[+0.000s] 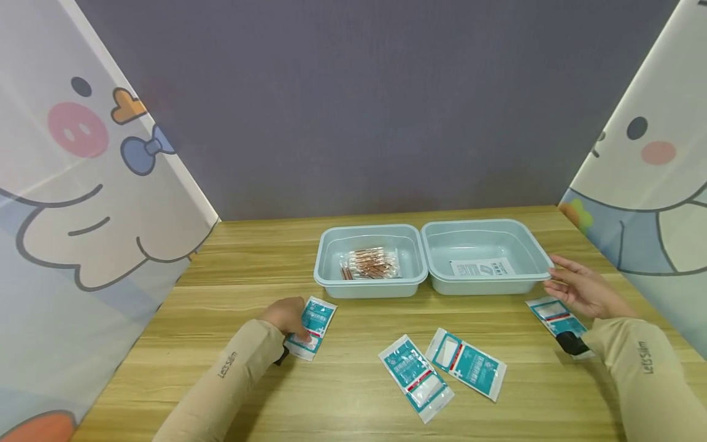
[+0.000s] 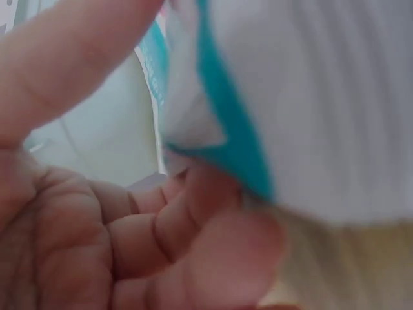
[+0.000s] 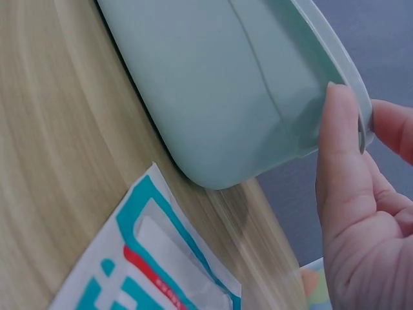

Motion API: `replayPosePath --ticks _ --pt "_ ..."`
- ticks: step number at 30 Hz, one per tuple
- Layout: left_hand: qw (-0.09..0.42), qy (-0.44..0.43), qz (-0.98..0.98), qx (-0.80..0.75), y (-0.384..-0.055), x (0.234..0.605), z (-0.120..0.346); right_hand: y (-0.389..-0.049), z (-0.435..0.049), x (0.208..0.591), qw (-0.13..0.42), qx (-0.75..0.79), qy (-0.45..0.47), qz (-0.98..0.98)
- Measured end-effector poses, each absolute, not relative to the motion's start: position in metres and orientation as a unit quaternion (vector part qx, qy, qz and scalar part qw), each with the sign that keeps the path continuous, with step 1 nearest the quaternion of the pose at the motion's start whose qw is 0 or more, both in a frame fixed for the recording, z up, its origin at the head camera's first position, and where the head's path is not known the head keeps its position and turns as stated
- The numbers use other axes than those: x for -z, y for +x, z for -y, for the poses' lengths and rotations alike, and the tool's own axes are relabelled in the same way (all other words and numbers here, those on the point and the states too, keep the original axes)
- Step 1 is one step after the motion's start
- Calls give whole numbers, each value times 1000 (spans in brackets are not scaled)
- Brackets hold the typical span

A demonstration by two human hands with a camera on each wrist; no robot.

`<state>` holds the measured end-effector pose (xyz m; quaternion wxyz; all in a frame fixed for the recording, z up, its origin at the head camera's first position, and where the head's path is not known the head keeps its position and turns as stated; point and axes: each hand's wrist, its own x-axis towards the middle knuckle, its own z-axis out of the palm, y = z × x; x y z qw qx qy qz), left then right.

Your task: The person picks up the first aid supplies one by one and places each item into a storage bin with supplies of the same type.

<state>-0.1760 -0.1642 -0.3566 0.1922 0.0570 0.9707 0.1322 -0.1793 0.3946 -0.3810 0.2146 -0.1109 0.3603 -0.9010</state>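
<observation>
My left hand [image 1: 288,317] grips a teal-and-white flat packet [image 1: 317,316] at its left edge, just in front of the left tray. In the left wrist view the thumb lies above the packet [image 2: 235,123] and the fingers curl under it. My right hand [image 1: 588,290] pinches the rim of the right pale blue plastic tray [image 1: 486,286] at its near right corner. The right wrist view shows the thumb on one side of this tray's rim [image 3: 361,110] and a finger on the other. A white printed packet [image 1: 482,266] lies inside that tray.
The left pale blue tray [image 1: 370,288] holds a clear bag of brown-tipped swabs [image 1: 372,263]. Two teal packets [image 1: 415,376] [image 1: 468,363] lie at the front middle of the wooden table [image 1: 243,245]. Another packet [image 1: 554,312] lies under my right wrist. A grey wall stands behind.
</observation>
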Motion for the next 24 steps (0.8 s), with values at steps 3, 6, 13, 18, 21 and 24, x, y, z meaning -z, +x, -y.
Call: replayPosePath --ticks 3,6,13,18,21,24 --pt "198 47 -965 -165 -177 358 165 -179 -395 381 218 901 -110 -359" --pt "202 32 -957 -205 -177 359 165 -180 -395 381 222 902 -111 -354" --pt "208 50 -949 -230 -178 352 164 -179 -394 381 221 905 -105 -348" --pt "213 92 -942 -244 -175 345 163 -178 -393 380 214 905 -95 -355" --pt "222 114 -933 -261 -174 341 162 -179 -394 380 211 905 -90 -358" --pt "235 120 -921 -286 -174 338 160 -179 -395 381 210 904 -90 -360"
